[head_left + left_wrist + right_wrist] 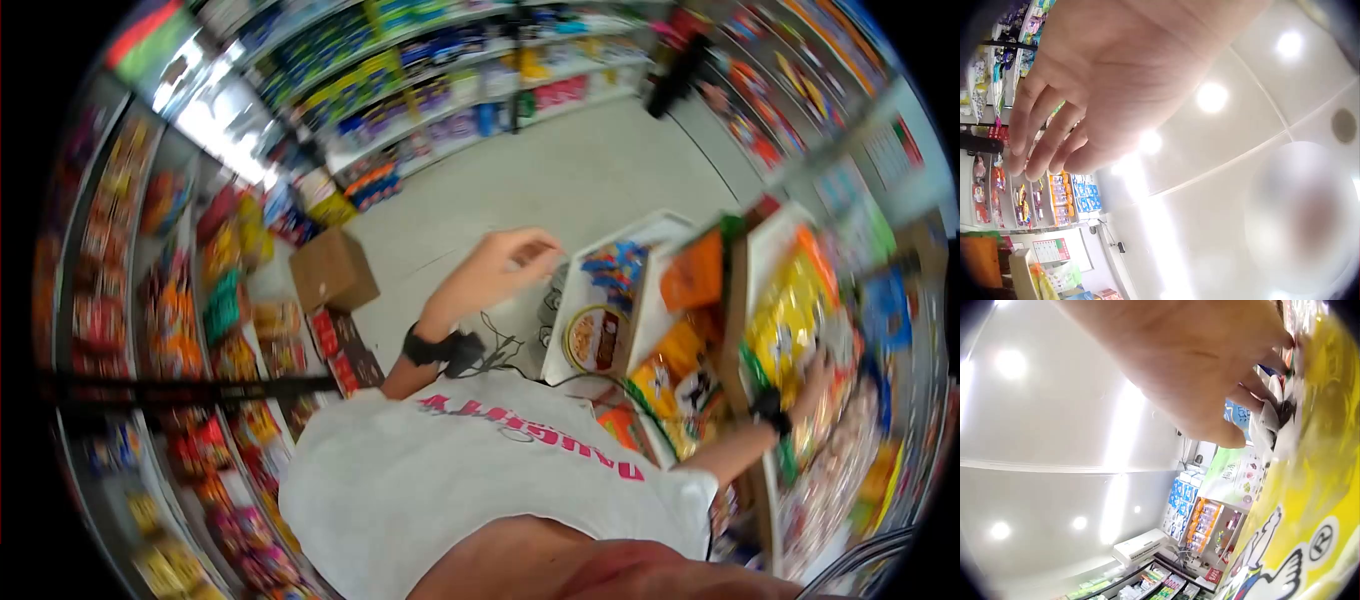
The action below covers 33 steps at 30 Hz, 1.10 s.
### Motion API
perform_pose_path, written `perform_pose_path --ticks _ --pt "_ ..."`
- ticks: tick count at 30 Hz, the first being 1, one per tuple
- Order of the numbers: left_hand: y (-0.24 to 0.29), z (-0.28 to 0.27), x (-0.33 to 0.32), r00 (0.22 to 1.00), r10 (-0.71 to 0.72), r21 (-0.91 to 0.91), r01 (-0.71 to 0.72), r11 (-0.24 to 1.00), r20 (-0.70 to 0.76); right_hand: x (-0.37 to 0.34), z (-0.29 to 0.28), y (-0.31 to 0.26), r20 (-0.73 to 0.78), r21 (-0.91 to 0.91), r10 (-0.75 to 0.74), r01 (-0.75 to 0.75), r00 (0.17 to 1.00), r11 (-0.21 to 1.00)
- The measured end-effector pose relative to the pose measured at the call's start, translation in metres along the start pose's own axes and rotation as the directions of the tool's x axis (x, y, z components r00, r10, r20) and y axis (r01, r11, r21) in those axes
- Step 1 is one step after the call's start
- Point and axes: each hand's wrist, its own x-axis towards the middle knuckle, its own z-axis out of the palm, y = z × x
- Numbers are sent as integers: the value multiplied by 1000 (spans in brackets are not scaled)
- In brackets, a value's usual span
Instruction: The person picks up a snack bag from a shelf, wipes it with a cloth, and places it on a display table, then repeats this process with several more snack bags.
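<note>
My left hand (500, 265) hangs in the air in front of the shirt, its fingers loosely bent with nothing in them. In the left wrist view the palm (1129, 69) and drooping fingers are seen close up. My right hand (818, 385) reaches over the display at the right, beside a large shiny yellow bag (790, 315). In the right wrist view its fingers (1250, 394) pinch a crinkled white packet with dark marks (1266, 428), right against the yellow bag. The packet's far side is hidden.
A white display bin (590, 250) holds a round tub (595, 338) and blue-red packets. Beside it stand orange and yellow bags (675, 385). Snack shelves (165, 300) line the left, with a cardboard box (335, 270) on the floor. More stocked shelves (440, 80) run along the back.
</note>
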Motion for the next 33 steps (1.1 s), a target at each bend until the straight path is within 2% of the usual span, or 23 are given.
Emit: perform_pose_path --ticks 2,3,4,5,6,7,9,11,13,14,15,17,19,20,21,23,24,25,27,28,31,32,33 --pt "-18 -22 9 999 39 -7 -39 999 -17 -18 -19 -63 -69 75 185 -179 980 981" --pt "-27 -31 14 998 50 -11 -51 999 -25 -30 -19 -95 -269 47 140 -132 953 990" --pt "-36 -42 20 998 63 -20 -63 998 -28 -25 -20 -93 -367 63 -8 33 930 997" --pt "-45 -58 25 996 78 -11 -78 997 -40 -26 -15 -111 -432 17 5 2 902 1000" --pt "-53 -74 28 995 89 -1 -89 996 -47 -56 -3 -205 -453 125 54 3 890 992" --pt "-62 -91 32 994 96 4 -96 995 -51 -56 16 -222 -483 231 -2 130 875 964" --pt "-80 -132 36 986 127 12 -127 992 -110 -76 71 -312 -498 342 -87 287 863 895" --pt "-86 -174 33 975 108 33 -103 994 -193 -79 132 -385 -337 320 -199 311 920 895" --pt "-94 -217 23 955 111 2 -115 993 -277 -92 198 -469 -83 417 -341 344 936 842" --pt "-98 -235 18 941 113 -11 -124 992 -320 -101 239 -506 64 598 -379 268 923 755" --pt "-103 -252 12 916 128 30 -126 992 -380 -112 275 -545 209 736 -433 151 877 660" --pt "-112 -281 -1 860 160 125 -113 986 -485 -160 322 -632 306 702 -662 307 684 642" --pt "-114 -303 -14 735 276 252 -146 957 -620 -203 369 -690 555 750 -723 129 411 649" --pt "-116 -309 -19 663 333 317 -149 937 -671 -225 383 -717 551 800 -807 138 212 583" --pt "-121 -319 -23 628 361 391 -97 915 -689 -249 392 -742 519 847 -855 130 4 515" --pt "-133 -335 -31 574 412 517 24 855 -707 -293 405 -781 443 891 -876 -16 -190 454" --pt "-135 -341 -36 575 354 476 70 877 -737 -304 413 -798 438 889 -857 -12 -271 458" --pt "-137 -349 -44 586 229 384 152 911 -777 -312 429 -812 400 898 -854 -42 -332 437" --pt "-142 -360 -58 560 -28 174 305 936 -828 -328 464 -841 312 912 -836 -104 -451 397" --pt "-137 -365 -62 453 -64 123 371 921 -889 -338 474 -857 282 910 -822 -133 -494 392" --pt "-159 -378 -65 253 -76 59 488 871 -964 -356 508 -895 237 874 -766 -214 -597 437" --pt "-162 -386 -60 232 -88 37 484 874 -969 -358 516 -909 238 895 -758 -167 -607 415" --pt "-165 -392 -53 191 -87 24 513 858 -978 -359 532 -920 190 893 -754 -208 -629 398"
